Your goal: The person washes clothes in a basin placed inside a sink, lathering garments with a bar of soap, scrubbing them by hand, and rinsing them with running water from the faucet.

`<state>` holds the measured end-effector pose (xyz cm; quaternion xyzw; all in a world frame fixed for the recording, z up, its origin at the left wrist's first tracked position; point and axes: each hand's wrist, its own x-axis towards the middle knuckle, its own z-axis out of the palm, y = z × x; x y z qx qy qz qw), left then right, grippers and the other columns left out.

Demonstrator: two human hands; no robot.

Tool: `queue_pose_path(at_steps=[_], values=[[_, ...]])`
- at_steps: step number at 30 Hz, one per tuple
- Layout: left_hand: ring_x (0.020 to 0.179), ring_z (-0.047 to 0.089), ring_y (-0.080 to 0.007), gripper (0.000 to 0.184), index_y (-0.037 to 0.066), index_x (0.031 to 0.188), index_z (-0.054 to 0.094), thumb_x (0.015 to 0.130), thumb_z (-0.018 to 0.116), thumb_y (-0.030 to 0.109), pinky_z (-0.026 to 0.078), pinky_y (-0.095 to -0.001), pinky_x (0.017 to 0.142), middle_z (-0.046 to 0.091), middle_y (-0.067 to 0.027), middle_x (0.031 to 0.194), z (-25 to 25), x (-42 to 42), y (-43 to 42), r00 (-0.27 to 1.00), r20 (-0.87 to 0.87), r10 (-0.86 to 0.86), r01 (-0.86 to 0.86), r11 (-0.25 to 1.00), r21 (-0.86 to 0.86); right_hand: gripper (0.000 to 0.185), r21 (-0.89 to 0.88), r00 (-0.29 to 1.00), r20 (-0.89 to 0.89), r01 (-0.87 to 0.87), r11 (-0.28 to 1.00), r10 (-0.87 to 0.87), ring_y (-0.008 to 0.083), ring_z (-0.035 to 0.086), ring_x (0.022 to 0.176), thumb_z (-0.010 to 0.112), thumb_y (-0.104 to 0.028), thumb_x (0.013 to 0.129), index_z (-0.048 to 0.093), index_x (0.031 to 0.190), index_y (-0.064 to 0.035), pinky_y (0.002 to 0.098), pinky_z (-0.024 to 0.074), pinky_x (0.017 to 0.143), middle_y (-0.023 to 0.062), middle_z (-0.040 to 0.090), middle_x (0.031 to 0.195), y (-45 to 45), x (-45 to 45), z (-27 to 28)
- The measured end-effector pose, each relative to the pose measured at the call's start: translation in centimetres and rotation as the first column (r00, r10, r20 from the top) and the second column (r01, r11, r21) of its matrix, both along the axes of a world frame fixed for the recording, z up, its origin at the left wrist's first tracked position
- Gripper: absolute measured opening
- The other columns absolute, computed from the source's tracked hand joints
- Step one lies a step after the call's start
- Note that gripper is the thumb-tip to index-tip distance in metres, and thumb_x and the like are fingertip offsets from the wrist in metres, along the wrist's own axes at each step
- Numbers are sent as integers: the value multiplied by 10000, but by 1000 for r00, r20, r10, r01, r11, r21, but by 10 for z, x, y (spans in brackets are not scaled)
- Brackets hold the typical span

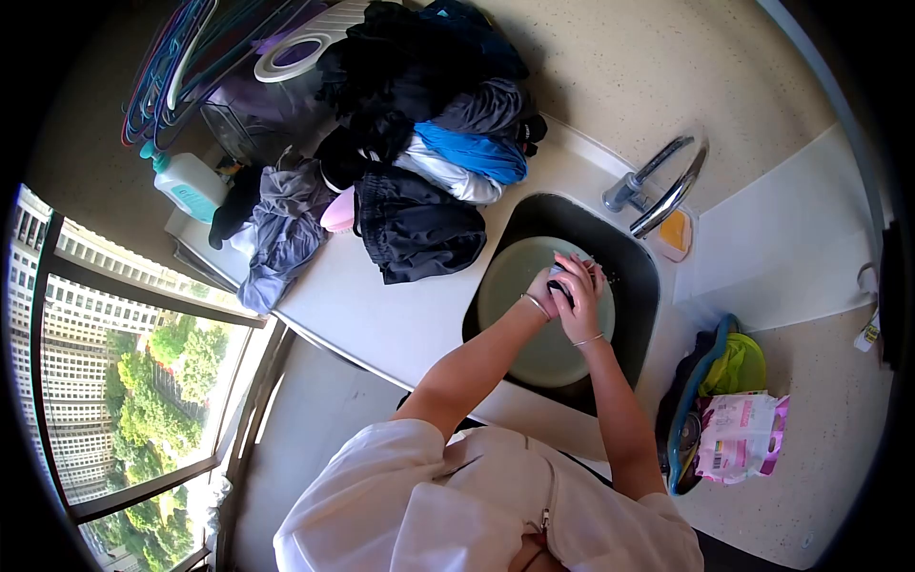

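Observation:
Both hands meet over a round greenish basin of cloudy water, which sits inside a dark sink. Between them is a small dark cloth bundle with a lighter grey part; its exact kind is hidden by the fingers. My left hand is closed around it from the left, its fingers mostly covered. Over the top lies my right hand, fingers bent and pressed onto the bundle. Pale suds or drops show just beyond the fingers.
A chrome faucet overhangs the sink's far side, near a soap dish. Left on the counter are black shorts, a pile of clothes, a detergent bottle and hangers. A pink packet is at right.

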<state>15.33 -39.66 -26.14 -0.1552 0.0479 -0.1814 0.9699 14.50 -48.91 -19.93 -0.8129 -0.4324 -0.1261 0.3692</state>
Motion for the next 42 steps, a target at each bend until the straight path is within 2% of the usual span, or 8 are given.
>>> queue_pose_path(at_steps=[7, 9, 13, 19, 20, 23, 28, 42], values=[[609, 482, -214, 282, 69, 774, 532, 915, 328, 205, 439, -319, 655, 556, -49, 684, -8, 35, -13, 881, -427, 206, -215, 976, 26, 195, 580, 817, -554, 517, 629, -161, 173, 538, 868, 420, -175, 950, 497, 903, -2, 335, 438, 845, 101, 582, 934, 15, -1, -31], [534, 395, -155, 278, 91, 707, 469, 923, 328, 194, 406, -303, 579, 455, -27, 581, 27, 16, -12, 848, -501, 171, -231, 971, -58, 223, 670, 627, -741, 713, 207, 241, 193, 538, 838, 429, -209, 947, 493, 874, -9, 352, 442, 839, 91, 575, 891, 25, -5, -24], [428, 282, -123, 385, 73, 721, 480, 964, 340, 338, 351, -303, 476, 350, 7, 497, 21, 8, -13, 760, -588, 278, -236, 960, 149, 320, 575, 387, -657, 812, 99, 647, 225, 535, 795, 353, -294, 962, 465, 792, -47, 389, 453, 807, 68, 544, 794, 4, 10, -54], [359, 342, -127, 433, 66, 694, 486, 927, 419, 424, 407, -297, 451, 380, -11, 434, 79, -28, -12, 954, 28, 299, -192, 535, 823, 285, 101, -214, -468, 951, 292, 858, 155, 456, 594, 399, -282, 948, 490, 803, -55, 275, 403, 594, -2, 432, 594, -23, 28, -57], [382, 390, -133, 463, 55, 648, 481, 916, 441, 431, 400, -279, 445, 412, -21, 438, 78, -30, -19, 944, 237, 229, -285, 204, 937, 281, 90, -295, -427, 927, 364, 855, 151, 450, 588, 404, -280, 947, 491, 805, -54, 270, 397, 588, -5, 425, 588, -23, 31, -55], [448, 500, -212, 517, 23, 594, 542, 900, 463, 432, 425, -307, 487, 486, -94, 466, 80, -42, -16, 886, 460, -56, -427, -482, 765, 269, 167, -537, -340, 773, 612, 772, 139, 433, 571, 417, -272, 943, 494, 809, -52, 254, 379, 568, -11, 406, 569, -20, 39, -55], [480, 550, -277, 444, 83, 567, 594, 889, 465, 360, 427, -360, 474, 518, -99, 470, 54, -66, -16, 464, 775, -428, -791, -594, 145, 250, 330, -825, -342, 344, 879, 451, 119, 404, 542, 439, -259, 937, 498, 816, -48, 227, 349, 535, -23, 373, 538, -22, 36, -42], [503, 582, -287, 304, 152, 671, 623, 837, 423, 310, 469, -423, 459, 591, -40, 548, 19, -68, -10, 180, 286, -941, -896, -277, -347, 283, -280, 3, -954, -363, 889, -299, 90, 296, 405, 508, -216, 908, 500, 701, -23, 236, 292, 429, -27, 346, 490, 47, 31, -10]])
